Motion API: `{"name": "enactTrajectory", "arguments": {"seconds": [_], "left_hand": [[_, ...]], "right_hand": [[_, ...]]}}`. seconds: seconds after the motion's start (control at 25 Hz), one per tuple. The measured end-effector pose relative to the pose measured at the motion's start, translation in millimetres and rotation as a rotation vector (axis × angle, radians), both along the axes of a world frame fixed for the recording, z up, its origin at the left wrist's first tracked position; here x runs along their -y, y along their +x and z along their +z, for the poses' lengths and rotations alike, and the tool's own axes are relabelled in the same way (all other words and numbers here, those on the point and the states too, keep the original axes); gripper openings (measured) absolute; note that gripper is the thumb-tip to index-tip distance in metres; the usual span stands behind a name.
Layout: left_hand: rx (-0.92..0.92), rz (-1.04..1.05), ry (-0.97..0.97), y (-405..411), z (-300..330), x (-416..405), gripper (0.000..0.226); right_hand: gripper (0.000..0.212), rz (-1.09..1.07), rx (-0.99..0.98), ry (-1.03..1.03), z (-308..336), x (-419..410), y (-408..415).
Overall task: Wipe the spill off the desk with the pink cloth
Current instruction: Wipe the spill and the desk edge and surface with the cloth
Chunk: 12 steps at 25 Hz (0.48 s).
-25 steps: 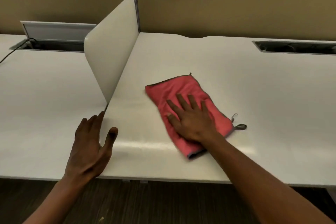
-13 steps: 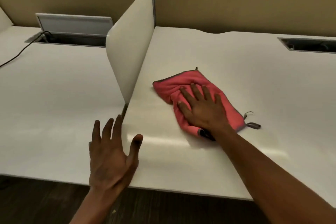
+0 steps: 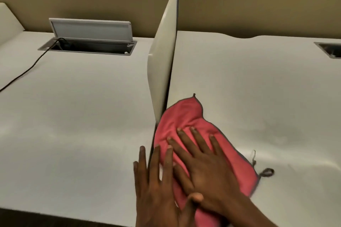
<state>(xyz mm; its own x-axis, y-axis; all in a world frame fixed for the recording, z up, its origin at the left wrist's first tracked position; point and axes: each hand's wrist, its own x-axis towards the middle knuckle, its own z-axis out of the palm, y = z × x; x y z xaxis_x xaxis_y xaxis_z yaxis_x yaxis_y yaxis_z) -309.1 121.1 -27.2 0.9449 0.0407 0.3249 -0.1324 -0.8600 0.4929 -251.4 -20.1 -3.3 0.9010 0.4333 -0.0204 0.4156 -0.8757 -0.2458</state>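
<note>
Your right hand [image 3: 206, 169] presses the soft pink cloth [image 3: 186, 118] flat on the white worktop [image 3: 258, 88] to rub it — fingers [image 3: 184, 136] straight, gripping nothing. Your left hand [image 3: 156, 184] lies open beside it.

The light is soft, warm and rather dim, and seems to come from overhead. The white desk [image 3: 258, 97] shows a pale sheen near its front edge, without hard glare. Shadows are faint: a weak one lies under the right hand [image 3: 206, 169] and along the foot of the divider [image 3: 162, 64]. The left hand [image 3: 156, 190] is smeared by motion blur. The picture is grainy and soft overall, and the wide lens bends straight edges toward the corners.
</note>
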Motion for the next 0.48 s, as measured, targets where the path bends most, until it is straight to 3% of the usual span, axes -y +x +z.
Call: {"name": "enactTrajectory", "arguments": {"seconds": [0.24,0.36,0.48], "left_hand": [[-0.039,0.016,0.042,7.8,-2.2,0.9,0.101],[-0.044,0.042,0.056,7.5,-7.1,-1.7,0.097],[0.093,0.166,0.245,2.0,-17.7,-7.8,0.046]], "right_hand": [[0.057,-0.107,-0.009,-0.025,4.0,-51.5,164.9],[0.055,0.001,0.053,-0.025,-1.4,-31.9,120.3],[0.052,0.266,0.056,-0.001,-1.9,-9.3,15.2]]}}
